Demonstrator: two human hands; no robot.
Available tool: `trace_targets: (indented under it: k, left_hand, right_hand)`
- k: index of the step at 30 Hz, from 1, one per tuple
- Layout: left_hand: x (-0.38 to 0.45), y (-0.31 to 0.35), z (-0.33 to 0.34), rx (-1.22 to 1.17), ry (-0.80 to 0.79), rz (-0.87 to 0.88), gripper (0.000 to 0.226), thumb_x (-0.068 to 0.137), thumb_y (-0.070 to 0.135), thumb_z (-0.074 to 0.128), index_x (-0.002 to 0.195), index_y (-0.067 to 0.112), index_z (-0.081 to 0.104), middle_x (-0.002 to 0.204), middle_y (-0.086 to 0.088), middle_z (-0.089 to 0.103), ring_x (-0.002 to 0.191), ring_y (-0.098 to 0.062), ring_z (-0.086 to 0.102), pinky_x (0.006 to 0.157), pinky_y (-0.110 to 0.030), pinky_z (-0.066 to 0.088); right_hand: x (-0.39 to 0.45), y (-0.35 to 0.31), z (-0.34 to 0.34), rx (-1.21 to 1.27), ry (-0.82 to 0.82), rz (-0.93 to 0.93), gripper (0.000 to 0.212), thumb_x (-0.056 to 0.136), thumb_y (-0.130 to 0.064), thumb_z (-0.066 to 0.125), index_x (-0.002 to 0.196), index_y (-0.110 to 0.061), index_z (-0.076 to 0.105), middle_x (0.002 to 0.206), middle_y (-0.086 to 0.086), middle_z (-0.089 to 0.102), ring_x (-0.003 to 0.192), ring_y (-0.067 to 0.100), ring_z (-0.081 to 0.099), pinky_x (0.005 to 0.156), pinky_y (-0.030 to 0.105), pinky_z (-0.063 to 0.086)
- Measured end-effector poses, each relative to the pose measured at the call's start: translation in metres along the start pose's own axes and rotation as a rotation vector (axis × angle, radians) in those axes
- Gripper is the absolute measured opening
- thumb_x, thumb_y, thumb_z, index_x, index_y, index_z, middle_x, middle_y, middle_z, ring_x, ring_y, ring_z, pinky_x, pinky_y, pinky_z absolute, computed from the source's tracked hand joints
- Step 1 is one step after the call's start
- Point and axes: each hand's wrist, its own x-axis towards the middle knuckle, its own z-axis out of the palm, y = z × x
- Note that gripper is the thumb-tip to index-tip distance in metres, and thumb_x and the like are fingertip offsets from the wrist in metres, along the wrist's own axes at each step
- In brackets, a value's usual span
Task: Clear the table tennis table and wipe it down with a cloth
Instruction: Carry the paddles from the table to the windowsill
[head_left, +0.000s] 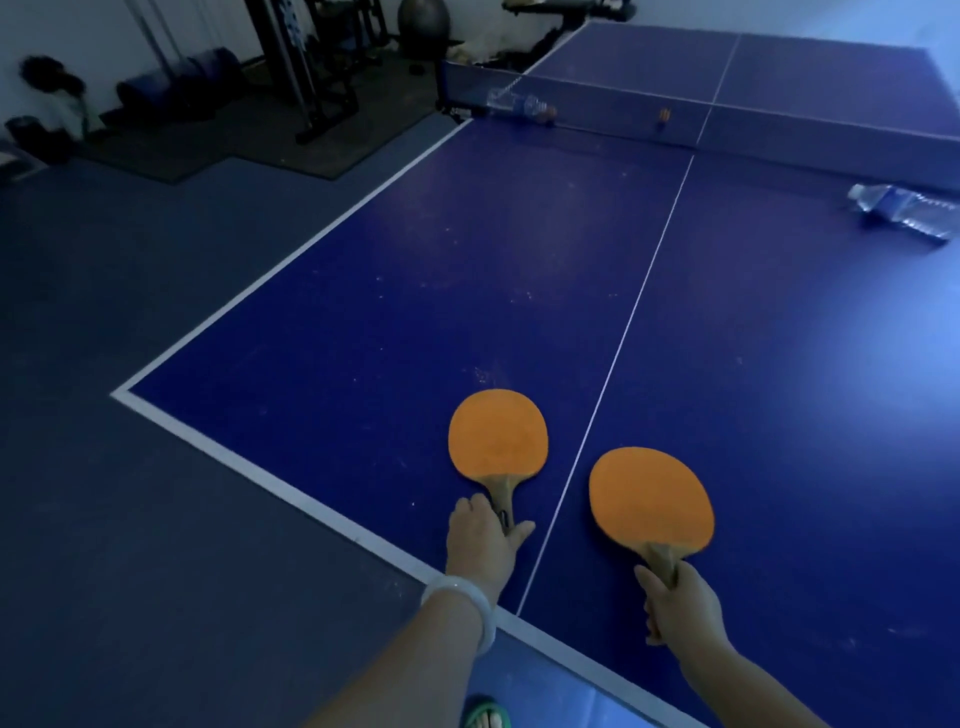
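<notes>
Dim room, seen from above the near end of a dark blue table tennis tabletop (363, 291) with white edge lines and a thin white centre line. Left hand (485, 535), a pale bangle (467, 608) on its wrist, laid over the wooden handle of the left orange round-bladed paddle (497, 435); fingers only loosely curled around the handle, thumb spread to the right, blade lying flat on the tabletop just left of the centre line. Right hand (680, 603) closed around the wooden handle of the right orange round-bladed paddle (649, 500), blade just right of the centre line near the front edge; cannot tell whether lifted or touching the surface. Both paddles orange face up, near each other but apart. Further off, a clear plastic water bottle (906, 208) lying on its side at the right, near the dark net (779, 117). Another clear plastic bottle (519, 106) lying by the net's left end, with a small orange object (664, 115) further along the net. Pale smudges and specks scattered over the blue surface. Grey floor (130, 467) at left, dark gym gear (311, 67) beyond.
</notes>
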Motion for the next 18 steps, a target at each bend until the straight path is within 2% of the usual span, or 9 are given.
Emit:
trace_targets:
  k: [5,10,14,16,18]
  left_hand:
    - [0.016,0.006,0.015,0.049,0.088,-0.080,0.061,0.081,0.059,0.065,0.113,0.011,0.046,0.113,-0.003,0.051,0.105,-0.018,0.052,0.086,-0.028,0.048]
    - [0.031,0.014,0.009,0.073,0.027,-0.122,0.050,0.090,0.043,0.064,0.120,0.009,0.044,0.120,-0.007,0.052,0.106,-0.020,0.057,0.081,-0.028,0.047]
    - [0.037,0.013,0.001,-0.059,-0.106,-0.204,0.036,0.092,0.025,0.063,0.116,0.006,0.045,0.114,-0.011,0.056,0.097,-0.026,0.060,0.077,-0.036,0.053]
    - [0.045,0.011,-0.005,-0.211,-0.216,-0.297,0.028,0.092,0.010,0.057,0.117,0.005,0.045,0.108,-0.015,0.059,0.087,-0.027,0.062,0.066,-0.038,0.056]
    - [0.050,0.009,-0.011,-0.392,-0.339,-0.367,0.019,0.091,0.000,0.052,0.109,0.006,0.049,0.095,-0.017,0.061,0.071,-0.025,0.060,0.055,-0.032,0.052]
  right_hand:
    - [-0.003,-0.004,0.011,0.031,0.044,0.039,0.019,0.098,-0.022,0.057,0.092,-0.004,0.052,0.076,0.016,0.060,0.057,0.024,0.056,0.046,0.030,0.049]
    - [-0.008,-0.006,0.012,0.038,0.049,0.057,0.018,0.098,-0.022,0.056,0.094,-0.005,0.053,0.076,0.016,0.060,0.057,0.023,0.055,0.045,0.028,0.049]
    - [-0.012,-0.006,0.015,0.052,0.050,0.068,0.018,0.098,-0.021,0.057,0.094,-0.004,0.053,0.075,0.016,0.059,0.056,0.023,0.055,0.043,0.026,0.047]
    - [-0.014,-0.008,0.016,0.064,0.052,0.076,0.018,0.098,-0.021,0.057,0.094,-0.004,0.053,0.074,0.015,0.059,0.056,0.023,0.055,0.043,0.026,0.048]
    - [-0.016,-0.010,0.015,0.077,0.061,0.080,0.019,0.097,-0.021,0.058,0.094,-0.003,0.052,0.074,0.015,0.059,0.057,0.022,0.055,0.043,0.027,0.048]
